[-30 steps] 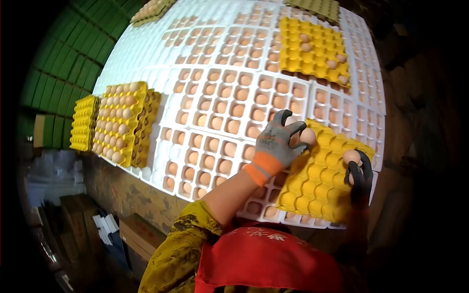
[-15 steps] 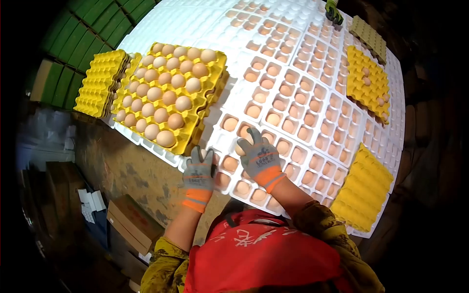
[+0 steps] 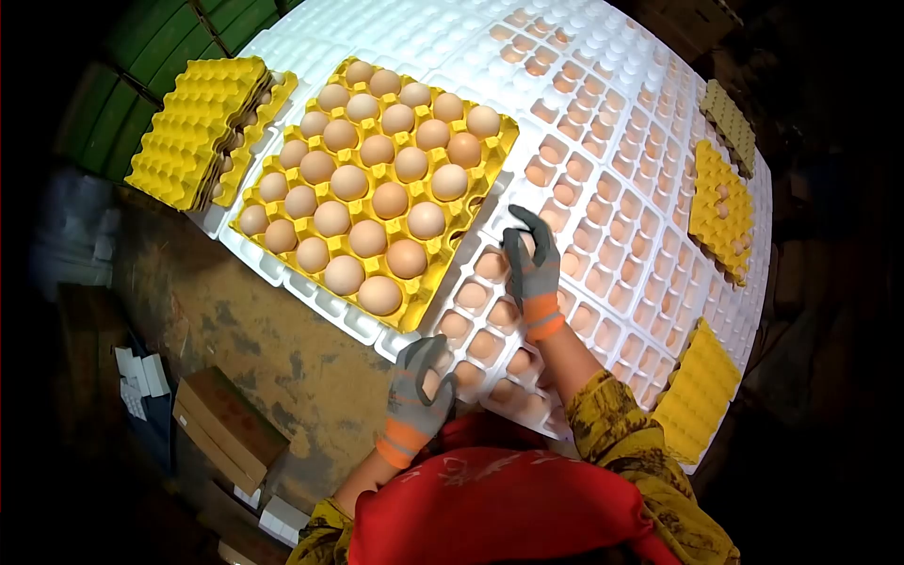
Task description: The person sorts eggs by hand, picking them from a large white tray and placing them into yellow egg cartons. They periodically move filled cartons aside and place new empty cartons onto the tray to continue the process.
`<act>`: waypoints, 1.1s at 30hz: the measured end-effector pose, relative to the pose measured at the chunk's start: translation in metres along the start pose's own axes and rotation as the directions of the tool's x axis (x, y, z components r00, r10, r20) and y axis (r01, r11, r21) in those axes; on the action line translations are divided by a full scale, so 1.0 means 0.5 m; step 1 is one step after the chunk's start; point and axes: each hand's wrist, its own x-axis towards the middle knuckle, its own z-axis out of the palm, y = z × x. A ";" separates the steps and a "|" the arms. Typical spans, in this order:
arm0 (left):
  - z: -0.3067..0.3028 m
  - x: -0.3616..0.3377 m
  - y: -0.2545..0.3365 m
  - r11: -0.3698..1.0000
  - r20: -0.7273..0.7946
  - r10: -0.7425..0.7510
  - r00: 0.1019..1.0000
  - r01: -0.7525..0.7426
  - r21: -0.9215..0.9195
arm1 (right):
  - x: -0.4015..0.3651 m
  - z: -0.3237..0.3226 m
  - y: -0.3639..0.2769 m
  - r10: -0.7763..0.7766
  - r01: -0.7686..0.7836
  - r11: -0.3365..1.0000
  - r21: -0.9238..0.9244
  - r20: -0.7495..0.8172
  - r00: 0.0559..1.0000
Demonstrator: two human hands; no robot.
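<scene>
My left hand (image 3: 421,386), in a grey glove with an orange cuff, curls around a brown egg (image 3: 431,382) at the near left edge of a white plastic tray (image 3: 450,379). Farther up that tray, my right hand (image 3: 534,268), gloved alike, has its fingers bent around another egg (image 3: 526,244) by the tray's upper corner. Several eggs sit singly in the square pockets between my hands. To the left, a yellow egg flat (image 3: 414,306) full of brown eggs rests on top of other flats.
More white trays with eggs (image 3: 617,229) spread to the right and back. A stack of yellow flats (image 3: 193,132) stands at the left. Another yellow flat (image 3: 723,212) with a few eggs and a yellow flat (image 3: 697,395) lie at right. Cardboard boxes (image 3: 226,424) are on the floor.
The view has shifted, bringing the full yellow flat closer. My right hand has moved to the tray's far corner, my left down to its near edge. Another person's gloved hand has left the view.
</scene>
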 end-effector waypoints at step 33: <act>0.660 -0.070 0.257 0.910 0.821 0.133 0.555 0.260 -0.323 | -0.814 -1.116 0.415 0.329 -0.693 0.719 -0.059 -0.849 0.413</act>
